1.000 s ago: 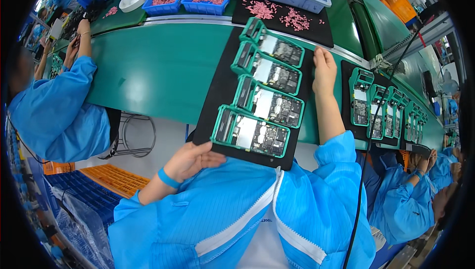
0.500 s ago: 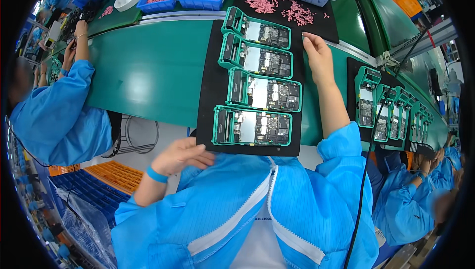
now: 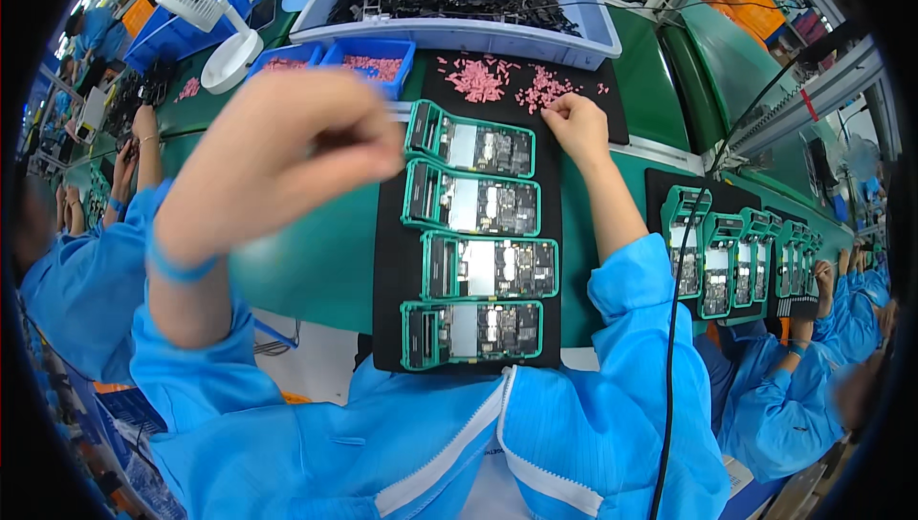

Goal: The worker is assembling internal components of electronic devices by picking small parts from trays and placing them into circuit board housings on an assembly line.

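Several green frames [image 3: 478,265] with circuit boards in them lie in a column on a black mat [image 3: 392,300]. My right hand [image 3: 581,128] is at the mat's far right, thumb and fingers pinched together by the nearer edge of a loose pile of small pink pieces [image 3: 545,90]. Whatever is between those fingertips is too small to make out. Raised over the left side of the bench, my left hand [image 3: 287,138] is blurred by motion. It looks curled, but its fingertips are hidden. A second pink pile [image 3: 478,80] lies left of the first.
A large pale-blue bin [image 3: 449,34] of black parts stands at the back. Before it are small blue trays [image 3: 406,66] of pink pieces and a white fan [image 3: 229,61]. More green frames [image 3: 717,262] lie at right. A black cable [image 3: 674,357] hangs there. Co-workers sit on both sides.
My left hand has risen from the mat's near left corner to above the bench. My right hand has moved to the pink pile, fingers pinched. The view has tilted toward the back.
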